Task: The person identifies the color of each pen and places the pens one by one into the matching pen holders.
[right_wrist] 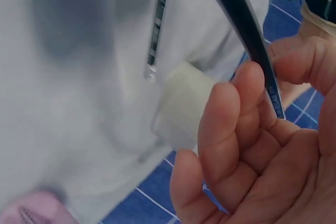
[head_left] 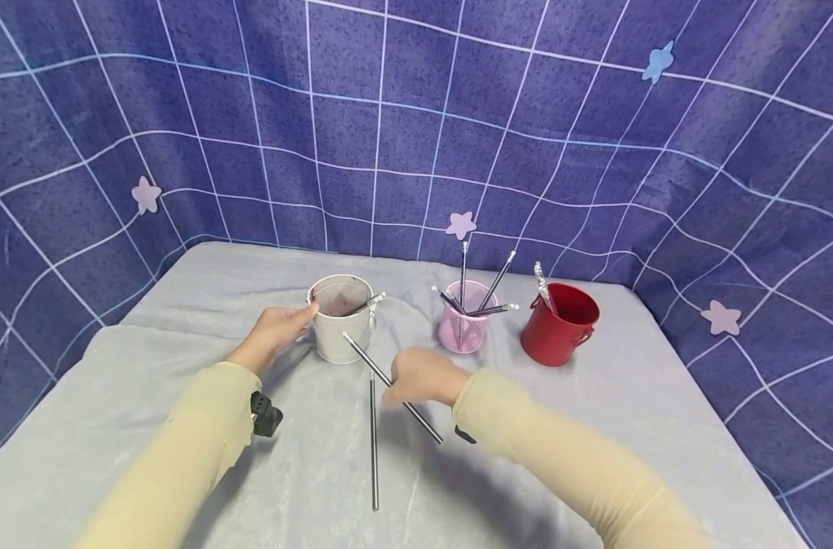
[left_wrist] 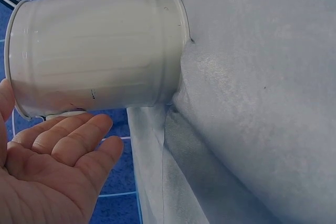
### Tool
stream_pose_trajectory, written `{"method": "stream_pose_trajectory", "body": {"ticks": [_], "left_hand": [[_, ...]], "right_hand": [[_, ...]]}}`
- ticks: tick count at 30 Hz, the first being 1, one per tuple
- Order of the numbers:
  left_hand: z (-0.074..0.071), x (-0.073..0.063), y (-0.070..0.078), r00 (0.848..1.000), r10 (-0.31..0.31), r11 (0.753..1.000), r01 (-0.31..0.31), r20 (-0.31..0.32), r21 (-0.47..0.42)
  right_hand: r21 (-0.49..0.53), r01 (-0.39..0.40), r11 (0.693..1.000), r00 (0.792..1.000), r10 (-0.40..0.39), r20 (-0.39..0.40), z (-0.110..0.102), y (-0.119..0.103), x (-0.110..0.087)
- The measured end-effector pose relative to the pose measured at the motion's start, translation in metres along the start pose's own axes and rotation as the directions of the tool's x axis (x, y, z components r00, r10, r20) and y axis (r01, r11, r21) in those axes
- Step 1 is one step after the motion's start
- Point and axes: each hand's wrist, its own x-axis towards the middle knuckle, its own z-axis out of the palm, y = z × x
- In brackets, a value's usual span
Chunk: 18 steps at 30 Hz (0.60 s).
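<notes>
My left hand (head_left: 279, 329) holds a white bucket (head_left: 341, 341) at its left rim, the thumb on the edge and the other fingers along the outer side near the handle mount. One dark pencil (head_left: 363, 306) leans inside that bucket, its pale tip over the right rim. Between thumb and fingers, my right hand (head_left: 423, 377) pinches another dark pencil (right_wrist: 236, 19) above the table. This pencil slants, its pale end towards the front of the bucket. Below it, a third dark pencil (head_left: 374, 450) lies on the cloth, pointing away from me.
Right of the white bucket stands a pink mesh cup (head_left: 460, 335) with several dark pencils in it. Further right is a red bucket (head_left: 552, 339) with pale-tipped sticks at its left rim. Grey cloth (head_left: 306, 473) covers the table. A blue grid-patterned curtain (head_left: 347, 175) hangs behind.
</notes>
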Motion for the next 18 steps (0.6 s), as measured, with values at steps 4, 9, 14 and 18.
{"method": "stream_pose_trajectory", "body": {"ticks": [4, 9, 14, 18], "left_hand": [[0.0, 0.001, 0.0, 1.0, 0.003, 1.0, -0.003, 0.001, -0.004], [0.001, 0.001, 0.0, 1.0, 0.002, 1.0, -0.002, 0.001, -0.004], [0.001, 0.003, -0.001, 1.0, -0.007, 1.0, 0.007, -0.005, 0.004], [0.0, 0.003, -0.001, 1.0, -0.003, 1.0, 0.003, -0.006, 0.004]], "right_hand": [[-0.041, 0.037, 0.998, 0.999, -0.038, -0.019, -0.016, -0.004, -0.003], [-0.06, 0.09, 0.994, 0.993, -0.094, -0.064, -0.033, -0.009, -0.006], [0.025, 0.161, 0.987, 0.98, -0.157, -0.125, -0.041, -0.008, -0.006], [0.178, 0.246, 0.953, 0.952, -0.203, -0.23, -0.043, -0.001, -0.004]]}}
